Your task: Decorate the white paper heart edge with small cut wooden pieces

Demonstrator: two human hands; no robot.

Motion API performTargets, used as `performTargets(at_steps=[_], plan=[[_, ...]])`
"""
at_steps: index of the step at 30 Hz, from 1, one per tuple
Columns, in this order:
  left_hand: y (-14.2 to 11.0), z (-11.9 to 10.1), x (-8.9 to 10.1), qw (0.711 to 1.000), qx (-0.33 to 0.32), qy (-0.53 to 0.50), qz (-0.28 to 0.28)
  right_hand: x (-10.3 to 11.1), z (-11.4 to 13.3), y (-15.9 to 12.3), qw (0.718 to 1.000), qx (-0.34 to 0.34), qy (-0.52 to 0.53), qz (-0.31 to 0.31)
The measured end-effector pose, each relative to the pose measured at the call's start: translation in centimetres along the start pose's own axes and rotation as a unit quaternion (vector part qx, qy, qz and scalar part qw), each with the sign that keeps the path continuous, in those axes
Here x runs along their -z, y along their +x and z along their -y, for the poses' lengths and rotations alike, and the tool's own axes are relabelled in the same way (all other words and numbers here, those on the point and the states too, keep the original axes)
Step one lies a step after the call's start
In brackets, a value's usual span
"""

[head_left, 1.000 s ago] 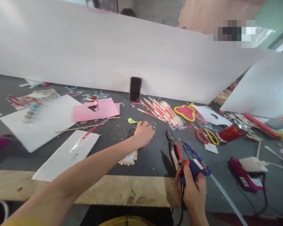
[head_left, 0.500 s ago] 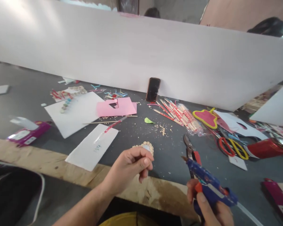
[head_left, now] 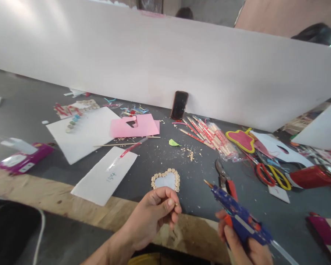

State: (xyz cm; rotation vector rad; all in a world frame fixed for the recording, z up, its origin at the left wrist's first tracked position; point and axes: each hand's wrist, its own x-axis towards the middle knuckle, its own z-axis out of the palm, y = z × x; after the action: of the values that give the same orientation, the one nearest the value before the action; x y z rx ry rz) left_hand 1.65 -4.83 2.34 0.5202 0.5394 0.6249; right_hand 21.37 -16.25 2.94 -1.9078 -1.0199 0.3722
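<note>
heart frame lies flat, its crumbed rim exposed for work. left hand, just below the frame, has fingertips pinched together on a small piece. right hand, beside the frame, clamps its fingers round a glue gun, nozzle angled toward the frame.

**Handwritten number on a white paper sheet**
Blue-green handwriting on the sheet read like "154", though the last digit was hard to be sure of. The purple packet at the left carried a white label, and the purple box at the lower right had another, but the print on both was too small and blurred to read. A pale strip ran along the side of the blue glue gun, and no words could be made out on it.
</note>
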Motion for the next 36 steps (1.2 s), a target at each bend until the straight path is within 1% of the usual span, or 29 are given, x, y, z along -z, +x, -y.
performTargets(at_steps=[1, 2, 3, 4, 5, 7, 8, 10, 11, 13, 15, 17, 21, 22, 23, 25, 26, 27, 29, 31, 33, 34, 36], plan=[[-0.1, 0.0, 0.0, 1.0, 0.003, 0.006, -0.001, 0.9, -0.5, 0.9, 0.998, 0.035, -0.043, 0.002], [-0.2, -0.1, -0.1, 1.0, 0.007, 0.013, -0.002, 1.8, -1.1, 2.0, 0.995, 0.053, -0.09, 0.0], [-0.4, -0.1, -0.1, 1.0, 0.013, 0.019, -0.003, 2.8, -1.7, 3.2, 0.988, 0.066, -0.134, -0.031], [-0.5, -0.2, -0.2, 1.0, 0.017, 0.025, -0.005, 3.8, -2.2, 4.4, 0.98, 0.062, -0.178, -0.063], [-0.6, -0.2, -0.2, 0.999, 0.021, 0.03, -0.006, 4.5, -2.7, 5.6, 0.97, 0.055, -0.221, -0.081], [-0.7, -0.2, -0.3, 0.999, 0.027, 0.038, -0.004, 5.6, -3.5, 7.6, 0.956, 0.054, -0.278, -0.08], [-0.8, -0.2, -0.3, 0.999, 0.028, 0.04, -0.001, 5.7, -3.7, 8.4, 0.948, 0.062, -0.302, -0.082], [-0.9, 0.0, -0.2, 0.999, 0.025, 0.045, 0.002, 5.5, -3.9, 9.6, 0.932, 0.059, -0.349, -0.08], [-0.9, 0.1, -0.1, 0.999, 0.021, 0.048, 0.002, 5.2, -3.9, 10.0, 0.923, 0.041, -0.376, -0.075], [-1.1, 0.1, 0.2, 0.998, 0.012, 0.056, -0.002, 4.6, -4.0, 10.5, 0.903, -0.019, -0.425, -0.056], [-1.2, 0.1, 0.4, 0.998, 0.004, 0.066, -0.009, 3.9, -4.1, 11.0, 0.887, -0.067, -0.455, -0.039], [-1.3, 0.0, 0.6, 0.997, 0.0, 0.073, -0.015, 3.5, -4.3, 11.7, 0.883, -0.077, -0.462, -0.026], [-1.2, -0.1, 0.7, 0.997, 0.007, 0.075, -0.027, 3.4, -4.7, 12.4, 0.887, -0.057, -0.459, -0.009], [-1.2, 0.0, 0.7, 0.997, 0.008, 0.074, -0.031, 3.5, -4.7, 12.3, 0.884, -0.043, -0.466, -0.016], [-1.2, 0.0, 0.7, 0.997, 0.009, 0.073, -0.032, 3.6, -4.7, 12.0, 0.878, -0.017, -0.477, -0.032], [-1.1, 0.1, 0.8, 0.997, 0.006, 0.073, -0.033, 3.4, -4.6, 11.1, 0.867, 0.065, -0.49, -0.061], [-1.1, 0.1, 0.9, 0.997, 0.002, 0.074, -0.03, 3.1, -4.6, 10.5, 0.863, 0.112, -0.489, -0.058], [-1.1, 0.2, 1.0, 0.997, -0.003, 0.077, -0.027, 2.6, -4.5, 9.9, 0.861, 0.152, -0.484, -0.041], [-1.2, 0.2, 1.3, 0.996, -0.01, 0.088, -0.016, 1.3, -4.2, 8.8, 0.855, 0.188, -0.484, 0.015], [-1.4, 0.0, 1.5, 0.995, -0.015, 0.1, -0.008, -0.1, -3.7, 8.3, 0.843, 0.178, -0.506, 0.044], [-1.7, -0.3, 1.8, 0.994, -0.026, 0.108, -0.017, -1.0, -3.1, 8.5, 0.837, 0.147, -0.522, 0.063], [-1.9, -0.5, 2.0, 0.993, -0.033, 0.111, -0.027, -1.1, -2.7, 8.8, 0.837, 0.135, -0.525, 0.074], [-2.2, -1.0, 2.2, 0.991, -0.05, 0.116, -0.054, -0.5, -2.0, 9.6, 0.843, 0.105, -0.518, 0.103]])
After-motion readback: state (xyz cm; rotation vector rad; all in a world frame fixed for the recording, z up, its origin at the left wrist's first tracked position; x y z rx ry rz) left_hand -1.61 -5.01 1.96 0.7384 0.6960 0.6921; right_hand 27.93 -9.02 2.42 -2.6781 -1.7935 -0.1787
